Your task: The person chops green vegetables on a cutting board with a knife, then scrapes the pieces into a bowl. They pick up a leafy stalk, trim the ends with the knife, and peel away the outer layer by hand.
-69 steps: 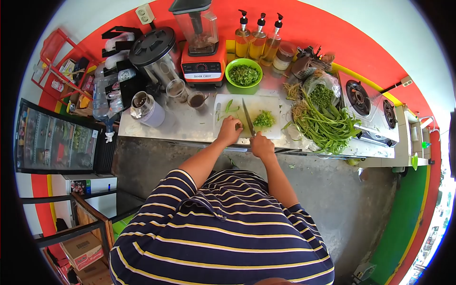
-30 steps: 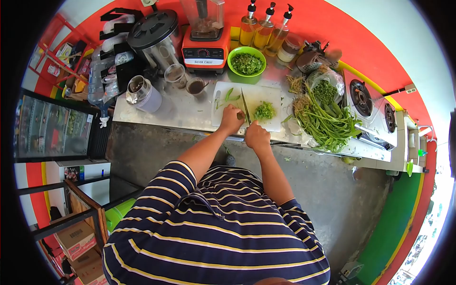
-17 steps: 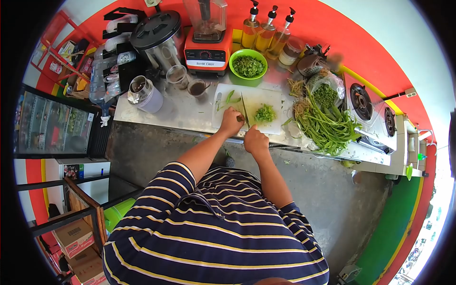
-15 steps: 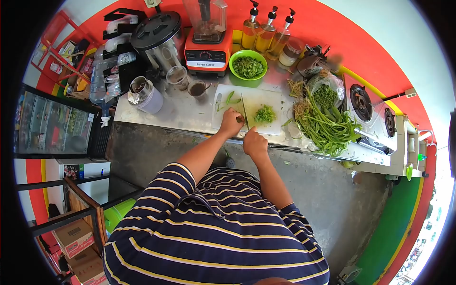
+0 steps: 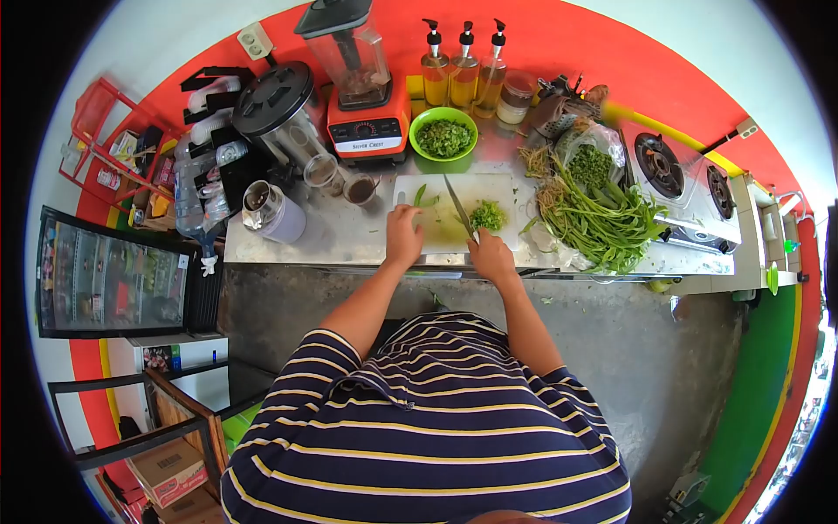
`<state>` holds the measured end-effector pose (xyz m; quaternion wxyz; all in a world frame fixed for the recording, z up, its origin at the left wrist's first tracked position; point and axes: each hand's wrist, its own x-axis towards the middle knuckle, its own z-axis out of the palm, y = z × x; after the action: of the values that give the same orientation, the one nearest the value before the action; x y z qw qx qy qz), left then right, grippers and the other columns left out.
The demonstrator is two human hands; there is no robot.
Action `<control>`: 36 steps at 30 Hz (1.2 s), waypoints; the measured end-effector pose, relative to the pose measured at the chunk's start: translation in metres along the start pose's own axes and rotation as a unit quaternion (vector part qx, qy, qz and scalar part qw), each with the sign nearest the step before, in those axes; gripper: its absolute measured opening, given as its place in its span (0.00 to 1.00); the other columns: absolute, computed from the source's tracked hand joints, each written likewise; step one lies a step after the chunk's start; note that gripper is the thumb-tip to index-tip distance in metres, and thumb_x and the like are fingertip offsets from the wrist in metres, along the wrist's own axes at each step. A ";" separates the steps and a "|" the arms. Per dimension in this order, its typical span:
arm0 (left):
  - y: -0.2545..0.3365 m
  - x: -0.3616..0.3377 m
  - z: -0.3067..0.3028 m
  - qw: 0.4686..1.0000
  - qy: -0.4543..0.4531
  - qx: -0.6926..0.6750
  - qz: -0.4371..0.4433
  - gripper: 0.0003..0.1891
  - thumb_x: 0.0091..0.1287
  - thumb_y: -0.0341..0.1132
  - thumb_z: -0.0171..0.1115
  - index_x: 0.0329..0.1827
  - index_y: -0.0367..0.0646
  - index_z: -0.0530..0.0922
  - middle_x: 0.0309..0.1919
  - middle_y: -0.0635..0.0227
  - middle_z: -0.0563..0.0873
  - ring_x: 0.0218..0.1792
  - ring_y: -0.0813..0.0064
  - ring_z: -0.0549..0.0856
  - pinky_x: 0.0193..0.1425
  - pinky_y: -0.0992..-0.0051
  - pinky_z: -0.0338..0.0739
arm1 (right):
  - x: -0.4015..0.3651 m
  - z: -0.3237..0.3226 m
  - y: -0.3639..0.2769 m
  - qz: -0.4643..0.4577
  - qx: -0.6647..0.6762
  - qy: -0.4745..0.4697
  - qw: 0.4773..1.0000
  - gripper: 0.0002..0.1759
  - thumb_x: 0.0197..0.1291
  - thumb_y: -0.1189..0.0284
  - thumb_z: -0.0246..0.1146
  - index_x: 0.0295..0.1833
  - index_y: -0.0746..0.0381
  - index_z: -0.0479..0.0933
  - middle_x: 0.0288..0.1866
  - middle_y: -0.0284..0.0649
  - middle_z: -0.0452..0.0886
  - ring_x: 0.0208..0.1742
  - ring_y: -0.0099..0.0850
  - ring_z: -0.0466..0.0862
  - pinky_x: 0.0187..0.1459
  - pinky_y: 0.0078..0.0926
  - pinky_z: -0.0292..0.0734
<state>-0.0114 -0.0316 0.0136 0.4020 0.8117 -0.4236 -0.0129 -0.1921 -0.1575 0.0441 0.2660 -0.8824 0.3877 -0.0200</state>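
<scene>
My right hand (image 5: 491, 256) is closed round the handle of a kitchen knife (image 5: 457, 204), whose blade points up and to the left over a white cutting board (image 5: 496, 185). Just right of the blade, a small heap of chopped green leaves (image 5: 487, 215) lies on the board. At the board's left edge is my left hand (image 5: 404, 236), fingers stretched out and apart from the knife. A few long pieces of green leaf (image 5: 424, 197) lie just beyond its fingertips.
A green bowl (image 5: 443, 160) of chopped greens stands behind the board, beside a red blender (image 5: 368, 131). Leafy stalks (image 5: 602, 229) are piled on the right, near a gas stove (image 5: 690, 179). Cups, including a dark-filled one (image 5: 360, 189), stand on the left.
My left hand has moved left, away from the blade. My right hand has shifted right with the knife, bringing the blade nearer the chopped heap. The camera view has shifted too.
</scene>
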 end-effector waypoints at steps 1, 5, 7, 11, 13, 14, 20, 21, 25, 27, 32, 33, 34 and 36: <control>-0.002 0.006 -0.003 0.999 0.040 0.026 -0.015 0.16 0.55 0.21 0.67 0.47 0.42 0.81 0.49 0.56 0.79 0.54 0.51 0.77 0.60 0.58 0.73 | 0.000 -0.001 0.004 -0.031 0.039 0.009 0.999 0.21 0.69 0.58 0.59 0.54 0.66 0.74 0.40 0.61 0.85 0.45 0.60 0.85 0.48 0.55 0.80; -0.012 0.021 -0.007 0.989 -0.007 0.083 -0.125 0.13 0.57 0.28 0.71 0.45 0.43 0.82 0.44 0.58 0.82 0.51 0.53 0.79 0.58 0.59 0.74 | 0.003 -0.003 0.008 -0.020 0.076 0.019 0.997 0.21 0.68 0.59 0.60 0.55 0.66 0.75 0.41 0.63 0.84 0.46 0.61 0.84 0.49 0.55 0.79; -0.017 0.021 -0.007 0.987 -0.029 0.106 -0.120 0.12 0.58 0.29 0.71 0.45 0.42 0.83 0.41 0.57 0.83 0.49 0.53 0.80 0.56 0.58 0.75 | 0.003 -0.003 0.012 -0.030 0.046 -0.017 0.998 0.20 0.67 0.60 0.60 0.55 0.65 0.76 0.42 0.62 0.85 0.46 0.60 0.84 0.49 0.55 0.79; -0.030 0.017 0.002 0.989 -0.031 0.110 -0.093 0.09 0.59 0.30 0.72 0.41 0.39 0.83 0.36 0.56 0.84 0.43 0.54 0.83 0.50 0.56 0.77 | 0.001 -0.006 0.019 -0.055 0.064 -0.021 0.996 0.19 0.66 0.60 0.62 0.53 0.63 0.78 0.42 0.59 0.85 0.45 0.59 0.84 0.48 0.55 0.79; -0.027 0.016 0.002 0.992 -0.021 0.083 -0.093 0.08 0.61 0.29 0.71 0.40 0.38 0.82 0.36 0.57 0.84 0.42 0.56 0.83 0.48 0.58 0.77 | -0.001 -0.012 0.023 -0.067 0.110 -0.007 0.992 0.19 0.64 0.59 0.65 0.50 0.64 0.80 0.41 0.56 0.86 0.45 0.57 0.84 0.48 0.52 0.79; -0.025 0.015 0.002 0.994 -0.010 0.055 -0.093 0.07 0.62 0.28 0.70 0.40 0.37 0.81 0.36 0.57 0.85 0.40 0.58 0.84 0.45 0.60 0.77 | -0.002 -0.016 0.025 -0.065 0.113 -0.007 0.991 0.19 0.64 0.59 0.65 0.50 0.64 0.80 0.41 0.56 0.86 0.45 0.57 0.84 0.48 0.52 0.79; 0.011 0.012 -0.021 0.986 -0.013 -0.154 -0.060 0.05 0.64 0.24 0.66 0.40 0.35 0.78 0.37 0.59 0.85 0.35 0.65 0.84 0.42 0.68 0.78 | -0.010 -0.036 0.050 -0.072 0.128 -0.058 0.987 0.23 0.53 0.58 0.73 0.49 0.64 0.86 0.41 0.57 0.86 0.43 0.52 0.86 0.49 0.42 0.80; 0.015 0.011 -0.023 0.986 -0.014 -0.153 -0.060 0.05 0.64 0.24 0.66 0.40 0.35 0.78 0.37 0.59 0.85 0.35 0.65 0.84 0.42 0.68 0.78 | -0.011 -0.036 0.055 -0.072 0.129 -0.059 0.987 0.23 0.53 0.58 0.73 0.49 0.64 0.86 0.41 0.57 0.86 0.43 0.52 0.86 0.49 0.42 0.80; 0.023 0.002 -0.026 0.985 -0.056 -0.157 -0.037 0.05 0.66 0.23 0.64 0.42 0.36 0.79 0.36 0.63 0.85 0.36 0.70 0.84 0.43 0.70 0.77 | -0.013 -0.035 0.064 -0.009 0.144 -0.057 0.988 0.21 0.53 0.60 0.73 0.45 0.66 0.87 0.40 0.57 0.87 0.44 0.51 0.87 0.49 0.41 0.80; 0.024 -0.002 -0.023 0.985 -0.079 -0.154 -0.026 0.04 0.67 0.24 0.64 0.43 0.38 0.80 0.35 0.67 0.85 0.37 0.74 0.83 0.43 0.72 0.76 | -0.014 -0.037 0.064 0.038 0.139 -0.039 0.989 0.21 0.54 0.60 0.73 0.45 0.66 0.86 0.39 0.58 0.86 0.42 0.53 0.86 0.47 0.42 0.79; 0.027 -0.011 -0.013 0.969 -0.135 -0.193 -0.080 0.04 0.70 0.25 0.63 0.45 0.37 0.79 0.38 0.66 0.85 0.42 0.75 0.84 0.45 0.72 0.78 | -0.026 -0.030 0.053 0.010 0.176 0.032 0.984 0.20 0.58 0.60 0.71 0.43 0.68 0.84 0.34 0.58 0.84 0.38 0.54 0.85 0.42 0.45 0.77; 0.027 -0.013 -0.011 0.967 -0.128 -0.203 -0.084 0.04 0.70 0.25 0.63 0.45 0.37 0.79 0.39 0.66 0.84 0.42 0.75 0.84 0.45 0.72 0.78 | -0.029 -0.030 0.051 0.014 0.182 0.026 0.983 0.19 0.59 0.60 0.70 0.43 0.69 0.84 0.33 0.57 0.84 0.37 0.54 0.85 0.40 0.45 0.77; 0.027 -0.015 -0.008 0.966 -0.131 -0.204 -0.087 0.04 0.70 0.25 0.63 0.45 0.37 0.79 0.39 0.66 0.84 0.42 0.75 0.84 0.45 0.72 0.78 | -0.030 -0.024 0.052 0.026 0.233 -0.005 0.972 0.18 0.63 0.61 0.68 0.42 0.69 0.82 0.32 0.55 0.85 0.37 0.54 0.85 0.40 0.44 0.77; 0.028 -0.015 -0.005 0.966 -0.104 -0.225 -0.080 0.04 0.69 0.24 0.63 0.45 0.37 0.79 0.39 0.65 0.84 0.42 0.74 0.84 0.44 0.73 0.77 | -0.037 -0.027 0.042 0.067 0.283 -0.039 0.956 0.18 0.63 0.62 0.67 0.42 0.69 0.82 0.32 0.55 0.85 0.37 0.54 0.85 0.40 0.44 0.77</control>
<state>-0.0383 -0.0263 0.0310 0.5254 0.7258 -0.3834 -0.2241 -0.2531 -0.1681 0.0534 0.5205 -0.7430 0.4138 -0.0764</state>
